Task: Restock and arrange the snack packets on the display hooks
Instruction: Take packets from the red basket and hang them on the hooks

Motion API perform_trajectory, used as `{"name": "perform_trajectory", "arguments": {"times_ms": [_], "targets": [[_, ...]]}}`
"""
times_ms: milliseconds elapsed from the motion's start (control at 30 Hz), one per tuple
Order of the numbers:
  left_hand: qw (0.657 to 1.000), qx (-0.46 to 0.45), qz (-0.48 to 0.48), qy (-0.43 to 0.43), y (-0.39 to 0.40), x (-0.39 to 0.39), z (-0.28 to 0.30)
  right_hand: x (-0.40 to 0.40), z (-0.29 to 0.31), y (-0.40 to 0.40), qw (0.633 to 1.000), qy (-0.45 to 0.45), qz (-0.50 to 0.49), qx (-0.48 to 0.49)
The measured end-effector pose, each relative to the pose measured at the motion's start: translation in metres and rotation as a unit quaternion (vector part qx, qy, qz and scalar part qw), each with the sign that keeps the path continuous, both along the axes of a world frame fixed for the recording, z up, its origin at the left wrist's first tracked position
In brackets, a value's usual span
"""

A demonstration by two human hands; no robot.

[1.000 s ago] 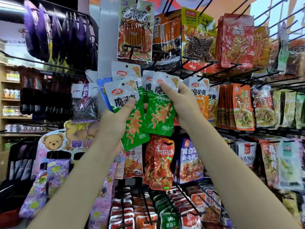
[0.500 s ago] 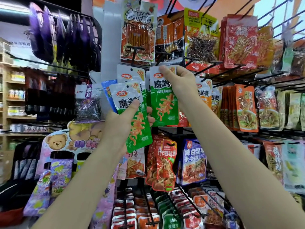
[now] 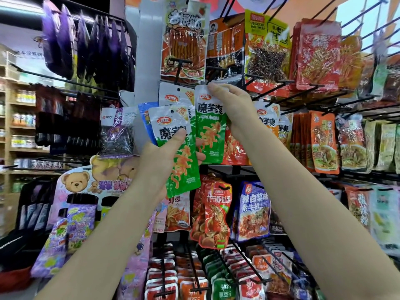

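Shop hooks (image 3: 268, 94) are crowded with snacks. One green packet (image 3: 209, 128) is pinched at its top by the right hand (image 3: 232, 105), raised higher than before, perhaps touching a hook; another packet (image 3: 179, 152) is gripped by the left hand (image 3: 160, 159).

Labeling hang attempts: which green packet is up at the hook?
The green packet pinched by the right hand, its top raised to the hook; the left hand's packet sits lower, tilted.

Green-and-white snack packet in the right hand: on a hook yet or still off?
Cannot tell. The right hand pinches the green-and-white snack packet by its top edge at the hook's height, fingers covering the hang hole.
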State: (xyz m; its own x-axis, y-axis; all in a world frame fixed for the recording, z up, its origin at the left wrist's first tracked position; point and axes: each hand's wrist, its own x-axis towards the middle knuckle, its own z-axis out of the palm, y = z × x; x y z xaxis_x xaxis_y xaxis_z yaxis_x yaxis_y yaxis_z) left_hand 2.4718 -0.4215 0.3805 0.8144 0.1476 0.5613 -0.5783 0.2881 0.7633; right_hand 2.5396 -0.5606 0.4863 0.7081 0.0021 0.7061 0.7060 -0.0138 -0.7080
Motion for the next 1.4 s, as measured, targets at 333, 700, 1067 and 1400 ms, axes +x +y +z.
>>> {"name": "perform_trajectory", "arguments": {"times_ms": [333,700,1067,1400], "targets": [[1.0,-0.003,-0.003,-0.01,0.001,0.001,0.0,-0.009,-0.002,-0.002,0.999,-0.017,-0.051,0.01],[1.0,-0.029,-0.009,0.006,0.003,0.004,0.002,0.003,-0.038,-0.009,0.886,-0.146,-0.332,-0.289],[0.997,0.065,0.0,-0.031,0.0,0.001,0.005,-0.04,-0.053,-0.012,0.978,-0.074,-0.036,-0.193],[0.996,-0.047,0.068,0.033,0.004,0.005,0.002,-0.02,-0.051,-0.027,1.0,0.013,0.01,-0.021]]}}
